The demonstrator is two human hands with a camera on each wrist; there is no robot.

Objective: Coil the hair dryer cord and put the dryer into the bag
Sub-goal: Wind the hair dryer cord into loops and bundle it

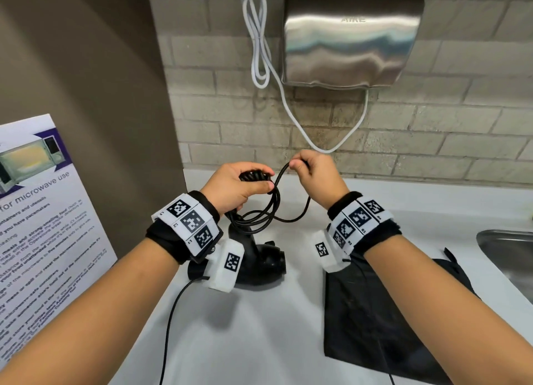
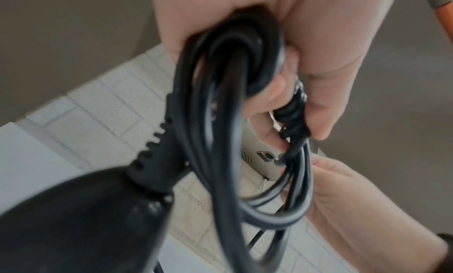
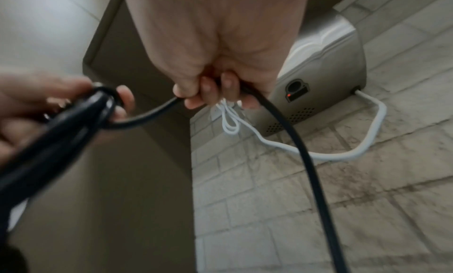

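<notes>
Left hand (image 1: 236,187): clamped on gathered cord (image 1: 261,209) loops, above dryer (image 1: 259,262), keeping coil together.
Right hand (image 1: 313,172): pinching free cord, feeding next loop.
Bag (image 1: 375,312): flat on counter (image 1: 259,341), right of dryer, ready.

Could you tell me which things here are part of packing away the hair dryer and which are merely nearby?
Part of the job:
- hair dryer, on the counter
- black cord, loops gripped by the left hand, a strand pinched by the right hand
- black bag, flat on the counter

Merely nearby:
- wall hand dryer and its white cable
- microwave notice
- sink
</notes>
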